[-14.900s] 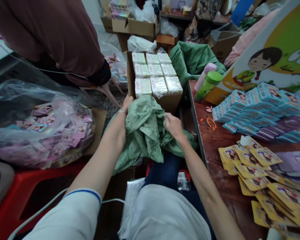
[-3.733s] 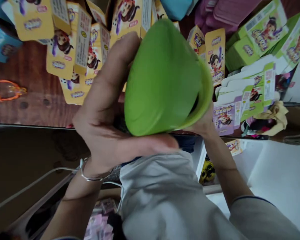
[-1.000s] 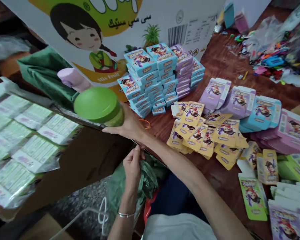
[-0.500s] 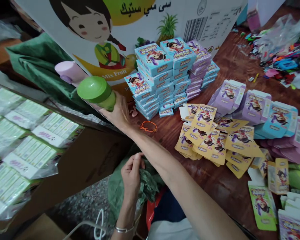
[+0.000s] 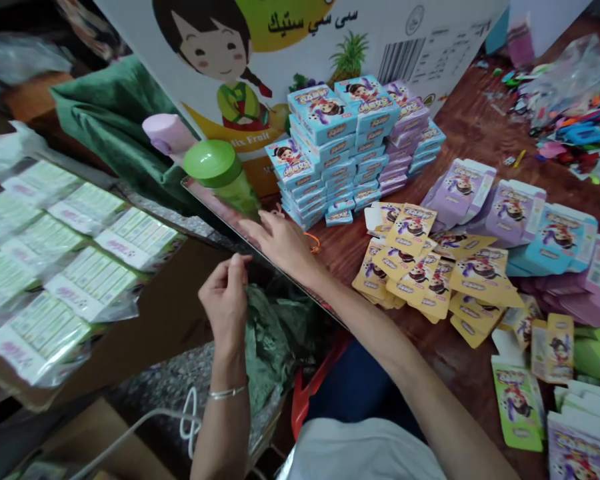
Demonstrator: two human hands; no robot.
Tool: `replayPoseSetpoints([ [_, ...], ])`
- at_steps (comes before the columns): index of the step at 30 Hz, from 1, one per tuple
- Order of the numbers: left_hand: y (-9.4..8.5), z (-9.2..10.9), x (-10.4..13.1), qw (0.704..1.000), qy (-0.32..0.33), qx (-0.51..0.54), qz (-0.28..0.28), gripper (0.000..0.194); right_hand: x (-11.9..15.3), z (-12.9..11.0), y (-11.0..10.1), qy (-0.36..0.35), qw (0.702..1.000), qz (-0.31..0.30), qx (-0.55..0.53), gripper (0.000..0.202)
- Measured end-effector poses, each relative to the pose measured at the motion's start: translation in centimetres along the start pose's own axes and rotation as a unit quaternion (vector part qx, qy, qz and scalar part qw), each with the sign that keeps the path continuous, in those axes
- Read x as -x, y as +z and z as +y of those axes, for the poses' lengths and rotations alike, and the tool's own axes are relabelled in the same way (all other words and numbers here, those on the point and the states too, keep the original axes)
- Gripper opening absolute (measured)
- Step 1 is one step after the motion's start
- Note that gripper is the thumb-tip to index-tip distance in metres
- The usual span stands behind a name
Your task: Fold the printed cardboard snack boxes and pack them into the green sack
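A squat jar with a green lid [image 5: 211, 163] and see-through greenish body stands at the table's left edge. Just below its base, my right hand [image 5: 286, 245] is over the tabletop with fingers stretched out, holding nothing I can see. Beyond the table edge, my left hand [image 5: 225, 293], a bracelet on its wrist, is raised with thumb and fingers pressed together; whatever may be in that pinch is hidden. Under it lies a crumpled green plastic bag [image 5: 275, 340]. An orange elastic band [image 5: 314, 243] is partly covered by my right hand.
Stacked blue boxes [image 5: 325, 127] and purple boxes [image 5: 407, 117] stand against a large printed carton [image 5: 300, 57]. Flat yellow cartons [image 5: 420, 267] lie rightward. On the left, an open cardboard box [image 5: 150, 327] holds wrapped green packs [image 5: 97, 280]. A lilac bottle [image 5: 167, 133] stands behind the jar.
My right hand has let go of the green-lidded jar and drawn back toward me. My left hand has moved up and left, still pinched. The view has shifted slightly left.
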State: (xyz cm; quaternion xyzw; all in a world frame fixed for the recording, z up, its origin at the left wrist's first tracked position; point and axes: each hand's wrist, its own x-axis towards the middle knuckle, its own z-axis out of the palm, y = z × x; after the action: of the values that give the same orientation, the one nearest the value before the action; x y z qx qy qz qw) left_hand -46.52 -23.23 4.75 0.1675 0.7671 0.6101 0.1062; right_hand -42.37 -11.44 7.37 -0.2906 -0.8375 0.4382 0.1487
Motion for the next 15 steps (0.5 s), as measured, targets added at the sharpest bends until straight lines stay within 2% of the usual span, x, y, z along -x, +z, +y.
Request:
replayPoseSetpoints([
  [2,0.7,1.3,-0.8,0.999,0.042,-0.003,-0.001,0.033,5.1,-0.1,-0.2,-0.008,0.999,-0.023,-0.047,0.061],
  [4,1.4,2.7,-1.5,0.996,0.084,-0.001,-0.008,0.034,9.4,0.1,0.9,-0.04,0.999,0.001,-0.023,0.082],
  [6,1.6,4.1,-2.1,0.99,0.137,0.005,-0.015,0.035,12.2,0.8,2.6,-0.037,0.999,0.028,0.027,0.075],
  [9,1.1,5.8,-2.7,0.979,0.203,0.01,-0.032,0.036,13.5,1.5,4.4,0.015,0.998,0.02,0.052,0.046],
  [11,0.5,6.6,-2.9,0.974,0.221,0.002,-0.038,0.037,13.4,1.3,4.9,0.015,1.0,0.02,0.018,0.039],
  [14,0.6,7.7,-2.8,0.971,0.237,-0.002,-0.037,0.041,13.0,0.4,5.5,-0.025,0.998,0.059,-0.024,0.058],
  [15,0.9,8.0,-2.7,0.969,0.243,-0.004,-0.041,0.043,12.8,0.3,5.9,-0.019,0.998,0.062,-0.026,0.062],
])
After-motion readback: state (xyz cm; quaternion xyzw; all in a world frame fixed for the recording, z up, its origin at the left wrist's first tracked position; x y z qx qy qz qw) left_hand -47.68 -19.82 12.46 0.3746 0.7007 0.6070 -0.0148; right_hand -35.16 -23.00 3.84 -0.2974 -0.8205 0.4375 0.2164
